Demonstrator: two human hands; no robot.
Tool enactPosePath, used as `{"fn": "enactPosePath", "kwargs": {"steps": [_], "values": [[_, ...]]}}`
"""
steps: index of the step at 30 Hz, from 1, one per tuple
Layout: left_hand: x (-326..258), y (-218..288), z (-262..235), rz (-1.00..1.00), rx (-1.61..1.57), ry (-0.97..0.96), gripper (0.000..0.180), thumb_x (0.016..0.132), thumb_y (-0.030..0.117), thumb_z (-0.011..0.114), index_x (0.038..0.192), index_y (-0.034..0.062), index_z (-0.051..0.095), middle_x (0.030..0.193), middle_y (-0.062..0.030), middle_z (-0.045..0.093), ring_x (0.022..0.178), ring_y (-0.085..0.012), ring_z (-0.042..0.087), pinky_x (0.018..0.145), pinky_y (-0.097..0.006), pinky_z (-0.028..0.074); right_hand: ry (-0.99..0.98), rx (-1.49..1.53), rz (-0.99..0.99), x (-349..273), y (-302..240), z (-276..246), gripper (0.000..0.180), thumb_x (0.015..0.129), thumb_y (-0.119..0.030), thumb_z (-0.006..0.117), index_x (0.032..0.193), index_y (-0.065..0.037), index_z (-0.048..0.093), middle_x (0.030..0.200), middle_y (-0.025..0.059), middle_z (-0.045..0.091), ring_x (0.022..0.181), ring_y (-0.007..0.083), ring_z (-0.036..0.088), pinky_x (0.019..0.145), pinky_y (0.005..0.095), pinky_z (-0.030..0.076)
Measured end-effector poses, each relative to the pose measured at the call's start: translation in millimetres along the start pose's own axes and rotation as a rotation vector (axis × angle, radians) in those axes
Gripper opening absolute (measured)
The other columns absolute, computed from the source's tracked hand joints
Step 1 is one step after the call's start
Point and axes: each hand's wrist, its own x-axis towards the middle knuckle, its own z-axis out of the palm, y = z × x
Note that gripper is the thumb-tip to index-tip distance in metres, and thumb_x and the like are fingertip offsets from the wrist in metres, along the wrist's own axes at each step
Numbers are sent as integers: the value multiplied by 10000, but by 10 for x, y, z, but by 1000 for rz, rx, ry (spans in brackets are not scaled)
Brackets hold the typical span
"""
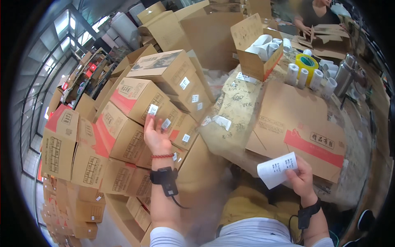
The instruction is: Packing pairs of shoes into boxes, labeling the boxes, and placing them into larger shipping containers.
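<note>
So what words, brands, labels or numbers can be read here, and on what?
I won't copy wording, only place it.
Flat carton: large dark characters by its red band.
Paper strip in the right hand: too small.
White labels on stacked boxes: too small.
Worktable: scrawls, blurred.

One fisheye view looks out from the wearer's head, the left of a side-by-side pair, facing forward and steeply down over the near edge of the tabletop (356,138). It sits within arm's reach of the left grip (157,136) and right grip (302,177). Its wide sweep spans stacked cartons (133,99) past the tabletop's left edge and a co-worker (319,15) toward the far edge.
</note>
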Motion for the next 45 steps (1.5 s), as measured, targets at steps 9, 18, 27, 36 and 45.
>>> {"fn": "enactPosePath", "kwargs": {"steps": [9, 18, 27, 36, 45], "values": [[-1360, -1169, 569, 663, 783, -1232, 562, 749, 38, 675, 1271, 70, 470, 1210, -93, 551, 1165, -256, 488, 974, -376, 383, -146, -1124, -502, 793, -48, -103, 184, 681, -177, 733, 809, -139, 606, 843, 52, 628, 803, 212, 598, 806, 378, 403], [-1308, -1613, 922, 1020, 929, -1262, 227, 701, 38, 695, 881, 28, 556, 1092, -144, 521, 1017, -329, 499, 864, -414, 432, 106, -719, -319, 825, 355, -223, 243, 710, -228, 732, 841, -91, 580, 815, 43, 648, 795, 242, 605, 845, 394, 397], [-1102, -1755, 1140, 321, 583, -1399, 156, 899, 172, 562, 918, 22, 599, 1206, -106, 458, 1082, -208, 488, 886, -340, 417, 71, -775, -800, 992, 314, -353, 242, 707, -238, 751, 705, -101, 552, 624, 41, 482, 543, 238, 486, 525, 328, 384], [-507, -2275, 1700, 139, 516, -752, 200, 889, 155, 615, 958, -33, 622, 924, -50, 555, 862, -140, 515, 764, -292, 436, 649, -322, -65, 1076, 1268, -1165, 185, 675, 77, 572, 797, -31, 485, 705, 104, 538, 623, 247, 535, 597, 302, 437], [-84, -2845, 2879, 967, 822, -843, 112, 783, 113, 673, 867, 40, 655, 884, -128, 519, 782, -298, 544, 689, -380, 457, 544, -316, -101, 924, 1176, -1118, 276, 684, 88, 402, 856, -19, 590, 754, 84, 618, 682, 173, 594, 625, 283, 464]]}}
